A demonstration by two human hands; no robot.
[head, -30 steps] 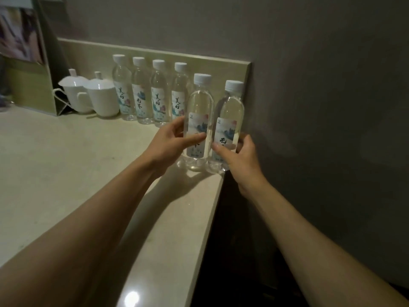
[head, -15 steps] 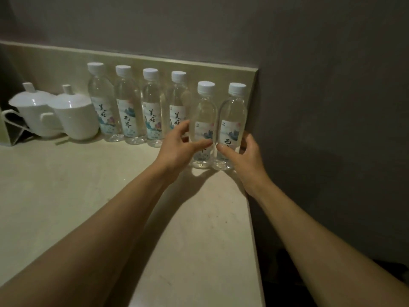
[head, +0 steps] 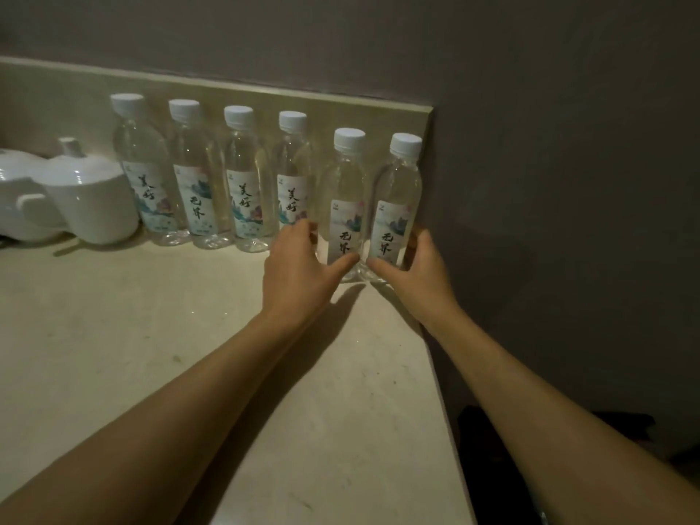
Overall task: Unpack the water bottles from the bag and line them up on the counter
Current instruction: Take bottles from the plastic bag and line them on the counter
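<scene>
Several clear water bottles with white caps and printed labels stand upright on the beige counter [head: 151, 327], along the low backsplash. Four form a back row [head: 212, 176]. Two more stand slightly forward at the counter's right end. My left hand [head: 299, 270] wraps the fifth bottle [head: 346, 198] near its base, thumb across the front. My right hand [head: 420, 267] holds the sixth bottle [head: 397, 198] the same way, next to the grey wall. Both bottles rest on the counter and touch each other. No bag is in view.
Two white lidded ceramic cups [head: 87, 198] stand at the left of the bottle row. The counter's right edge [head: 443, 392] drops off beside a grey wall [head: 568, 183], with a dark gap below it.
My hands have pushed the two right bottles back toward the backsplash, closer to the row. The view has shifted right, so the cups sit further left.
</scene>
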